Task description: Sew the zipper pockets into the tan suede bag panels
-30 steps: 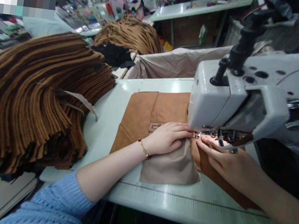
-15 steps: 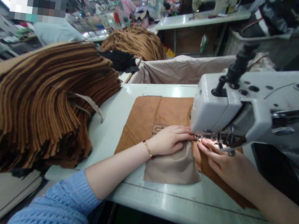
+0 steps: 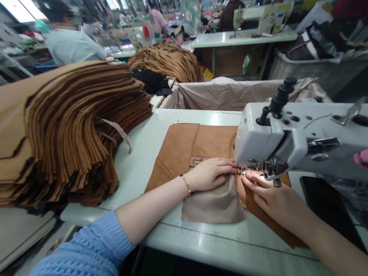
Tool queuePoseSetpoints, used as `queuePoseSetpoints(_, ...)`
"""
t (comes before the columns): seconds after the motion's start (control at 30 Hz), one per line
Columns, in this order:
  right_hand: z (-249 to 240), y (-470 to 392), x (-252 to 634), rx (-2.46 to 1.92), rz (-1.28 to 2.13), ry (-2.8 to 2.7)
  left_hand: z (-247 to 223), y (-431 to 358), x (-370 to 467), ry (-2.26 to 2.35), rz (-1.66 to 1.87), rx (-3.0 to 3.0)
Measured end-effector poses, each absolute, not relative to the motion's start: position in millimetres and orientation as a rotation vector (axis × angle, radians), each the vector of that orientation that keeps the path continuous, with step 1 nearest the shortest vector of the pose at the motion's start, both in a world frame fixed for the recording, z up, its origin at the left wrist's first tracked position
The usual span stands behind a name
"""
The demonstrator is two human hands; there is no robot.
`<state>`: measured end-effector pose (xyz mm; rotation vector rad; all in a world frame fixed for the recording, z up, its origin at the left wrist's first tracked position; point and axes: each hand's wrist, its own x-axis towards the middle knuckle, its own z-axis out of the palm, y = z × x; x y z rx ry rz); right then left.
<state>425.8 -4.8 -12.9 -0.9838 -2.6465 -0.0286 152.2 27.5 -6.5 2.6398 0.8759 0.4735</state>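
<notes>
Under the head of a white sewing machine [image 3: 260,136] lies a brown fabric panel [image 3: 175,150] with a zipper [image 3: 197,161] set in it. A beige pocket cloth [image 3: 212,208] hangs from the panel toward the table's front edge. My left hand [image 3: 211,173] rests flat over the pocket cloth and panel, fingers stretched to the presser foot [image 3: 242,171]. On the other side of the foot, my right hand [image 3: 274,196] lies on the brown fabric with its fingers extended, fingertips close to the lit needle area. Cloth under both palms is partly hidden.
A tall stack of brown cut panels [image 3: 70,137] leans at the left. A dark phone-like slab [image 3: 326,209] lies right of my right hand. Behind the table stands a cloth-lined bin [image 3: 216,92]. A person in light blue [image 3: 74,46] sits at the back left.
The camera view has shifted, showing more of the machine's arm and a pink item on it. Both hands stay at the presser foot, and the fabric has hardly moved.
</notes>
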Motion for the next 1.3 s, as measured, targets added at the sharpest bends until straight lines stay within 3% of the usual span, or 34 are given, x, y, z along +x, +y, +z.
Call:
queuePoseSetpoints(0.27,-10,1,429,-1.018,0.108,-2.625,-6,29,153,0.905,0.437,2.692)
queuePoseSetpoints(0.4,5,-22,435,-1.107,0.116,-2.543,2,18,141,1.251,0.389,2.640)
queuePoseSetpoints(0.63,15,-109,418,-0.994,0.398,-2.431,-6,-105,172,1.700,0.476,2.433)
queuePoseSetpoints(0.83,-23,-109,416,-1.086,-0.006,-2.436,-35,-157,219,1.810,0.685,2.366)
queuePoseSetpoints(0.97,-31,-101,417,-1.029,-0.026,-2.490,-38,-150,222,1.823,0.776,2.357)
queuePoseSetpoints(1.13,-22,-93,411,-1.159,0.073,-2.450,-14,-148,215,1.858,0.662,2.381)
queuePoseSetpoints(1.3,0,-85,380,-1.197,0.246,-2.458,46,-121,214,1.987,0.669,2.383)
